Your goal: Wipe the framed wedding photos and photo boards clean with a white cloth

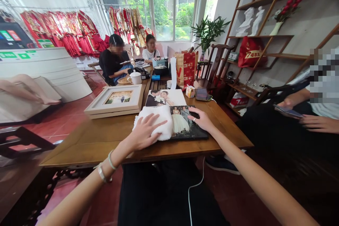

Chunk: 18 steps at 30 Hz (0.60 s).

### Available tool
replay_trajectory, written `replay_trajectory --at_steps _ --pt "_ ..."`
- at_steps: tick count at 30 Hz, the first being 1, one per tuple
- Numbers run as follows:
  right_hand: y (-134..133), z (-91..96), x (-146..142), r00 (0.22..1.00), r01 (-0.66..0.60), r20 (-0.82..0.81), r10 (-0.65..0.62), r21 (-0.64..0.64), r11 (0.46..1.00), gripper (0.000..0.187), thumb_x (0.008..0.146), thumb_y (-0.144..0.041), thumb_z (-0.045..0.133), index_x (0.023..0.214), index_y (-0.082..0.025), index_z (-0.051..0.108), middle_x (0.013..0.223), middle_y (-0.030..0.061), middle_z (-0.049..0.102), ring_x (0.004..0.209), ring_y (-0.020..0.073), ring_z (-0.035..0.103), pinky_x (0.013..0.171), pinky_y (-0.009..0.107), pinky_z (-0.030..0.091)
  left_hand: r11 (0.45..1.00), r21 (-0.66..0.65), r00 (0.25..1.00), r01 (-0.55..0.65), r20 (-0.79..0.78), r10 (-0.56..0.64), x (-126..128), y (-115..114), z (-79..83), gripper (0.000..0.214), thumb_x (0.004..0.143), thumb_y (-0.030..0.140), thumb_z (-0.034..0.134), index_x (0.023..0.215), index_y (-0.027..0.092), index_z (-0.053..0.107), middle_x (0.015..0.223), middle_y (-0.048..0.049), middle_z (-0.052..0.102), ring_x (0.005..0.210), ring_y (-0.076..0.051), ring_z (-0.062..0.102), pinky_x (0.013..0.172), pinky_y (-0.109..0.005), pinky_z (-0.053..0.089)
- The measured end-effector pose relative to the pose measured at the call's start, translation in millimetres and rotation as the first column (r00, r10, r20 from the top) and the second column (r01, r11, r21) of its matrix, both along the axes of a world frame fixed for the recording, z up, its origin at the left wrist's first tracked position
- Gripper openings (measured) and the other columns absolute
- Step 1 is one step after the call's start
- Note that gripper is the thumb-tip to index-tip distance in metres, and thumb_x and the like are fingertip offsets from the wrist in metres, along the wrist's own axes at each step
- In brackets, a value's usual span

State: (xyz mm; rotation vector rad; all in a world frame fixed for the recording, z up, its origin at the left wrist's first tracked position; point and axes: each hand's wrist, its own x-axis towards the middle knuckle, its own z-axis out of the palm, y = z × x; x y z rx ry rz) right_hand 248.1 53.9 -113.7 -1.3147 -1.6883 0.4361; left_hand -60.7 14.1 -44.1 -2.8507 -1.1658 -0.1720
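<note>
A white cloth (pixel 156 120) lies folded on the left half of a dark wedding photo panel (pixel 186 125) on the wooden table (pixel 106 137). My left hand (pixel 144 132) rests flat on the cloth, fingers spread, bracelets on the wrist. On the panel's right edge my right hand (pixel 202 118) lies with fingers stretched out and a ring showing. Neither hand grips anything. A second wedding photo (pixel 165 97) lies just behind the panel.
A stack of framed pictures (pixel 116 100) sits at the table's left. Farther back are a white teapot (pixel 135 77), a red gift bag (pixel 186 67) and two seated people. To my right a person holds a phone (pixel 288 112). Shelves line the right wall.
</note>
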Motion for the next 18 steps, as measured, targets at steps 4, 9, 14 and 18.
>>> replay_trajectory --at_steps 4,9,14,18 --pt "0 -1.6 1 1.0 -0.017 -0.004 0.017 0.009 1.0 0.037 0.077 -0.035 0.065 0.111 -0.021 0.067 0.128 0.0103 0.06 0.122 0.0252 0.053 0.109 0.045 0.035 0.998 -0.016 0.998 0.055 0.011 -0.055 2 -34 0.0 0.052 0.092 0.05 0.035 0.143 0.042 0.027 0.152 -0.004 0.026 0.137 -0.037 0.022 0.104 -0.063 0.021" --pt "0 -1.8 3 0.999 -0.031 -0.015 0.031 0.015 0.999 0.037 0.076 -0.035 0.066 0.111 -0.023 0.067 0.127 0.0092 0.06 0.122 0.0247 0.053 0.109 0.045 0.035 0.998 -0.05 0.999 0.038 0.0 -0.038 7 -12 3.6 0.047 0.093 0.045 0.035 0.14 0.04 0.035 0.15 -0.0049 0.031 0.136 -0.035 0.027 0.103 -0.06 0.025" --pt "0 -1.8 4 0.999 -0.045 -0.021 0.045 0.011 0.999 0.037 0.076 -0.035 0.066 0.111 -0.023 0.066 0.128 0.0093 0.06 0.123 0.0243 0.052 0.109 0.045 0.035 0.995 -0.066 0.996 -0.081 0.024 0.083 25 38 4.5 0.046 0.095 0.041 0.028 0.14 0.037 0.037 0.148 -0.0066 0.034 0.136 -0.032 0.027 0.103 -0.059 0.025" --pt "3 -2.0 3 0.999 -0.03 -0.045 0.03 0.002 1.0 0.031 0.081 -0.033 0.06 0.11 -0.023 0.068 0.126 0.0076 0.061 0.123 0.0231 0.052 0.109 0.044 0.034 0.983 0.01 0.981 -0.183 0.066 0.182 39 46 -2.7 0.046 0.095 0.041 0.029 0.14 0.036 0.038 0.145 -0.0078 0.037 0.135 -0.033 0.027 0.101 -0.061 0.025"
